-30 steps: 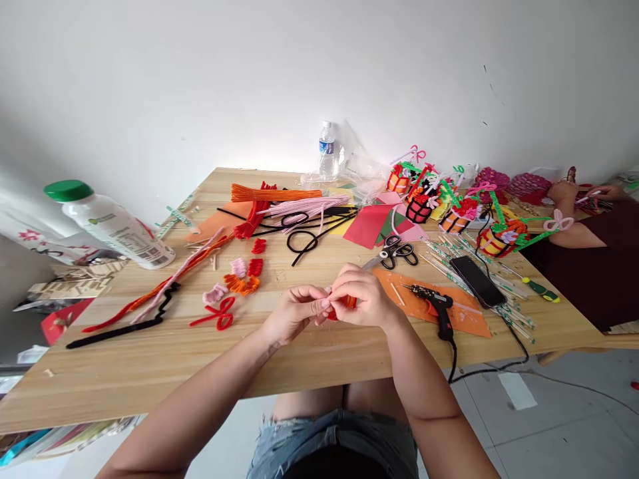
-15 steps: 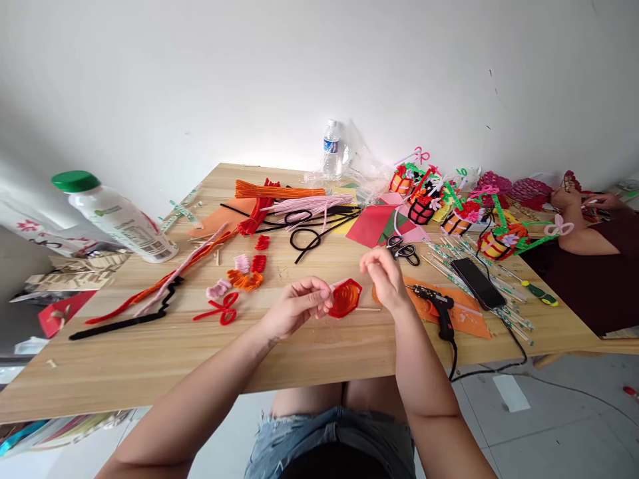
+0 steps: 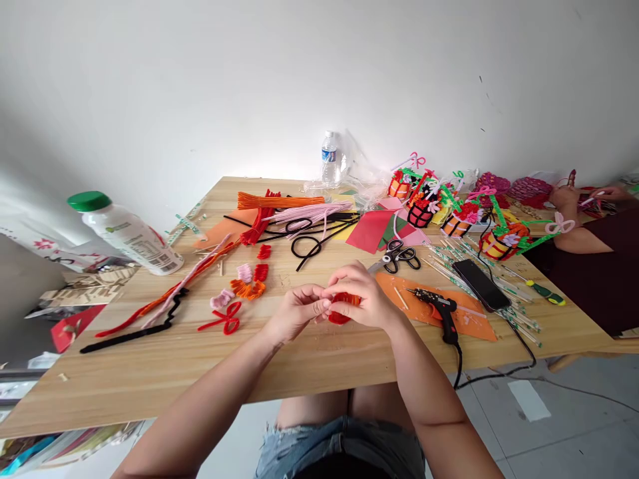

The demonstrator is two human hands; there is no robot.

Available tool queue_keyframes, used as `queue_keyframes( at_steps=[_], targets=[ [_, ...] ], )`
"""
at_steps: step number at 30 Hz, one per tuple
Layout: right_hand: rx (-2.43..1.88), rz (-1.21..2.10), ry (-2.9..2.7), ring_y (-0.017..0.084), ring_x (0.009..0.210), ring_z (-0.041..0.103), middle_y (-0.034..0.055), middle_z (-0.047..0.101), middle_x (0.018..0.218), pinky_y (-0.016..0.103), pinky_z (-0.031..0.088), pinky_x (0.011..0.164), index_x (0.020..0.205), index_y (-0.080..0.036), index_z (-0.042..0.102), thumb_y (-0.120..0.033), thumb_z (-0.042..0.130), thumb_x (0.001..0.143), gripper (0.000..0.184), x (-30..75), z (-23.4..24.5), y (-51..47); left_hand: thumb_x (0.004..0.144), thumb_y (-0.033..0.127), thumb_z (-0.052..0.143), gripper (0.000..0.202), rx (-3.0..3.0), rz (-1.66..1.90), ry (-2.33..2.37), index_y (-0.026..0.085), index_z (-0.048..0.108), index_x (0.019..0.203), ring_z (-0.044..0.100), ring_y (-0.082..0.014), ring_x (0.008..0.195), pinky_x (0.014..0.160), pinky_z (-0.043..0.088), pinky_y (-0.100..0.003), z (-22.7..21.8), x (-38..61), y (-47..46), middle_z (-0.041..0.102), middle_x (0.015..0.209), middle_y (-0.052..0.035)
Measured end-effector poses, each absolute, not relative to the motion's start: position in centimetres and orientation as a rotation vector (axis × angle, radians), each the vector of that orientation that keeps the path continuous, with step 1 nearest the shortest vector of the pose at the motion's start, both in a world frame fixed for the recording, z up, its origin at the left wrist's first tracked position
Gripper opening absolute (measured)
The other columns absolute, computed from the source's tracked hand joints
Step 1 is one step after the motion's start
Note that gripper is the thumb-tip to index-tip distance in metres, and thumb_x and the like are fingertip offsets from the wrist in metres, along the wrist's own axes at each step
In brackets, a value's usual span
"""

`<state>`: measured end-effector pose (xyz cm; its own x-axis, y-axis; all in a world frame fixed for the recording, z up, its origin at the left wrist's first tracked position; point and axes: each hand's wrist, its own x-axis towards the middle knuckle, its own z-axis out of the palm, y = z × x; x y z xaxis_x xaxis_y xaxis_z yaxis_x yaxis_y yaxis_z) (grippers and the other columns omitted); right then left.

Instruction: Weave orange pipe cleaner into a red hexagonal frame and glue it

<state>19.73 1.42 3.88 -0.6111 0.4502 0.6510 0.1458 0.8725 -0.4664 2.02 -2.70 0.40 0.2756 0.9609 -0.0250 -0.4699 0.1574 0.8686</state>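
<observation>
My left hand [image 3: 298, 313] and my right hand [image 3: 360, 298] meet over the middle of the table, fingertips pinched together. Whatever lies between the fingers is too small or too covered to make out. Just under my right fingers sits a red and orange fuzzy piece [image 3: 340, 315], apparently wound from pipe cleaners and mostly hidden by the hand. Black-handled scissors [image 3: 399, 257] lie beyond my right hand. To its right a black glue gun [image 3: 439, 307] rests on an orange sheet [image 3: 474, 327] with a short wooden stick [image 3: 401, 298].
Left are a red pipe-cleaner bow [image 3: 230, 319], loose pipe cleaners [image 3: 164, 299] and a white bottle [image 3: 134, 236]. Pipe-cleaner bundles [image 3: 279, 201] lie behind. Right are a phone [image 3: 482, 286], a screwdriver [image 3: 546, 293] and small flower baskets [image 3: 499, 243]. A co-worker's arm [image 3: 582, 236] is far right.
My right hand has come left and down to meet my left hand, and now covers much of the red and orange piece. The scissors show more fully. The view has shifted slightly.
</observation>
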Motion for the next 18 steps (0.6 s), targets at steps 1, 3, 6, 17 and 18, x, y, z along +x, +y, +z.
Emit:
queue_keyframes(
  at_steps=[1,3,6,17,18],
  targets=[
    [-0.405,0.486,-2.213,0.019,0.092,0.054,0.0051,0.064,0.091,0.038,0.047,0.085,0.088,-0.022,0.068,-0.029,0.066,0.084,0.008,19.50,3.89,1.26,0.060,0.029,0.085,0.028,0.873,1.140,0.700,0.011,0.067,0.071,0.053,-0.0077,0.048,0.046,0.037,-0.019,0.36,2.04,-2.73,0.063,0.054,-0.0017],
    [-0.370,0.497,-2.196,0.018,0.088,0.053,0.0048,0.065,0.085,0.037,0.047,0.081,0.083,-0.021,0.068,-0.026,0.065,0.085,0.006,19.33,3.89,1.21,0.059,0.029,0.085,0.029,0.848,1.115,0.708,0.010,0.066,0.069,0.053,-0.0074,0.048,0.046,0.037,-0.018,0.32,2.01,-2.71,0.063,0.053,-0.0017],
    [-0.319,0.511,-2.191,0.018,0.085,0.053,0.0049,0.066,0.081,0.035,0.048,0.077,0.081,-0.020,0.068,-0.022,0.065,0.085,0.005,19.51,3.95,1.40,0.057,0.029,0.086,0.030,0.804,1.020,0.695,0.010,0.065,0.069,0.053,-0.0070,0.046,0.045,0.037,-0.017,0.26,1.84,-2.63,0.063,0.053,-0.0016],
    [-0.271,0.604,-2.193,0.018,0.083,0.054,0.0054,0.066,0.078,0.036,0.049,0.076,0.077,-0.020,0.065,-0.018,0.059,0.086,0.011,19.64,4.24,1.12,0.057,0.028,0.086,0.029,0.787,0.883,0.651,0.011,0.065,0.068,0.053,-0.0078,0.046,0.043,0.036,-0.016,0.33,1.58,-2.75,0.062,0.051,-0.0016],
    [-0.269,0.628,-2.182,0.018,0.082,0.054,0.0053,0.065,0.077,0.036,0.049,0.077,0.076,-0.020,0.064,-0.019,0.058,0.087,0.012,19.63,4.32,1.05,0.057,0.028,0.086,0.029,0.787,0.889,0.650,0.011,0.065,0.068,0.053,-0.0077,0.046,0.043,0.036,-0.016,0.39,1.57,-2.77,0.061,0.051,-0.0015]
  ],
)
